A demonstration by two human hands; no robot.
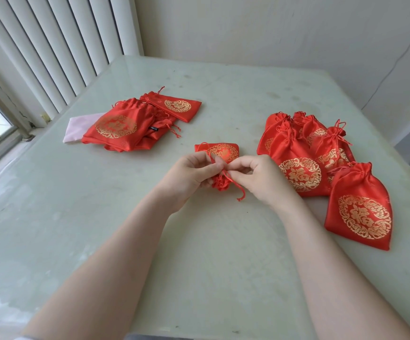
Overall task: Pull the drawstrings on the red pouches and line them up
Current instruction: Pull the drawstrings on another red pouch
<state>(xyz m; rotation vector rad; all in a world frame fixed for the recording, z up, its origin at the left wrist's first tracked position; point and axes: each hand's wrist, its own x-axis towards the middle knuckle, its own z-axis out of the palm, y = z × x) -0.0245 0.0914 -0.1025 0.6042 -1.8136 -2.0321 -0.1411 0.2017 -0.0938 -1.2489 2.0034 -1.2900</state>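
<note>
A small red pouch (224, 152) with a gold emblem lies at the table's middle, its gathered mouth toward me. My left hand (191, 175) pinches its red drawstring (233, 185) at the mouth from the left. My right hand (260, 177) pinches the same cord from the right, and a loose end trails toward me. On the right, several cinched red pouches (299, 173) lie in an overlapping row, the nearest one (361, 209) closest to me. At the far left sits a pile of flat red pouches (118, 128) with open mouths.
A pale pink cloth (76, 128) sticks out from under the left pile. The pale green table (101, 217) reaches a white radiator (52, 45) and window at the left, and a white wall behind.
</note>
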